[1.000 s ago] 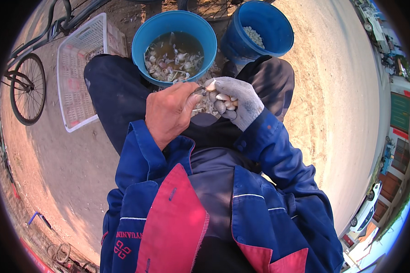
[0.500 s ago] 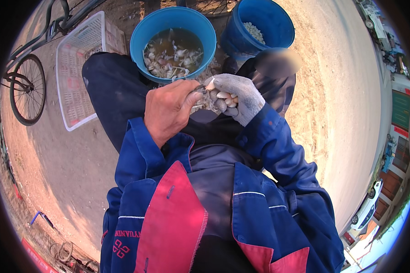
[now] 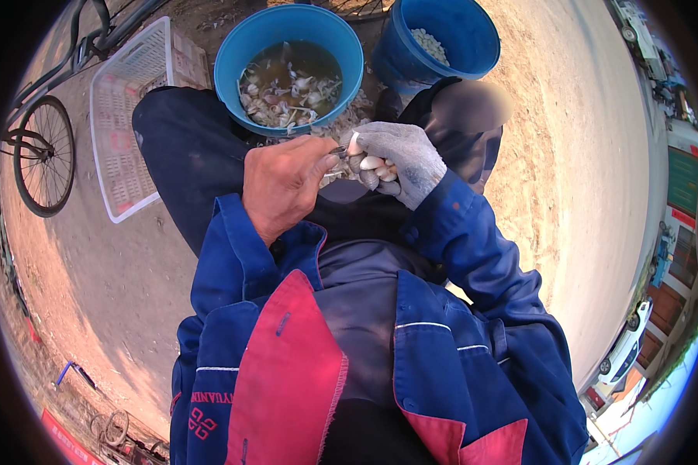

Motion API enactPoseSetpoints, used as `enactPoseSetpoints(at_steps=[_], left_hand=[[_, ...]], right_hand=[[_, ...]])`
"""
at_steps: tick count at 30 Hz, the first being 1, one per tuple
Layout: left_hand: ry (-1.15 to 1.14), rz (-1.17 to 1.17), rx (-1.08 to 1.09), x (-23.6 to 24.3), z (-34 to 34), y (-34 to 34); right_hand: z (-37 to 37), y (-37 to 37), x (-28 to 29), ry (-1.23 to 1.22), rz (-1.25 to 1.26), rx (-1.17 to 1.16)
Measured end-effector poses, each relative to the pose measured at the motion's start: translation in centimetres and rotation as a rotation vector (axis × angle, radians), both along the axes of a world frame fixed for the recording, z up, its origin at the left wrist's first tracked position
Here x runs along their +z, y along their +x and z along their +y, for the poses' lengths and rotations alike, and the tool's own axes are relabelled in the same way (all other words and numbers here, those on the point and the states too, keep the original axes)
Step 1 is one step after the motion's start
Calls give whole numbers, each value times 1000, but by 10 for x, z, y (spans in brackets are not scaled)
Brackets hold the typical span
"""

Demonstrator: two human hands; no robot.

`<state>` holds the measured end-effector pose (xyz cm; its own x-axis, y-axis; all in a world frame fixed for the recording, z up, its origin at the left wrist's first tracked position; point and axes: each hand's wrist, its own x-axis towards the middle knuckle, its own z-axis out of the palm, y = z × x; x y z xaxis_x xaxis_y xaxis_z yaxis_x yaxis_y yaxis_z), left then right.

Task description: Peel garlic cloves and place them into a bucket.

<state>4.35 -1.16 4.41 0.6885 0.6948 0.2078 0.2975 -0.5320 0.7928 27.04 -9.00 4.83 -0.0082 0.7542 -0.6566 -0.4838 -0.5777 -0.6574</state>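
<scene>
My bare left hand (image 3: 281, 184) is closed in a pinch on a small dark metal piece (image 3: 339, 149), mostly hidden by the fingers. Its tip meets the clove at the fingertips of my right hand (image 3: 405, 159), which wears a grey-white glove. Several garlic cloves (image 3: 372, 163), whitish to pinkish-brown, are gathered in that gloved hand, with the fingers curled around them. Just beyond the hands, a blue tub (image 3: 220, 85) holds murky water with garlic cloves and loose skins. Farther right, pale peeled cloves (image 3: 430, 47) lie in a deeper blue bucket (image 3: 473, 39).
A white plastic crate (image 3: 120, 167) stands left of my knee. Past it is a bicycle wheel (image 3: 45, 155). Scattered skins lie on the ground around the tub. Pale dirt ground (image 3: 582, 178) stretches to the right, with a parked white car (image 3: 624, 345) at the far edge.
The whole view has shifted slightly, so the tub and crate appear a little farther left and up. Both hands stay together over the cloves with almost the same grip.
</scene>
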Motion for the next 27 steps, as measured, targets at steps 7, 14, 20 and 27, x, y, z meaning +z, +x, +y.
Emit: enactPoseSetpoints(at_steps=[7, 14, 20, 27], left_hand=[[-59, -44, 81, -5, -2, 3], [19, 26, 127, -4, -7, 9], [-26, 15, 115, -4, -8, 9], [-22, -29, 104, -14, -8, 10]], right_hand=[[1, -1, -2, 15, 49, 2], [0, -2, 0, 1, 0, 0], [-4, -15, -2, 16, -168, -51], [-6, -18, 6, 33, -257, 92]])
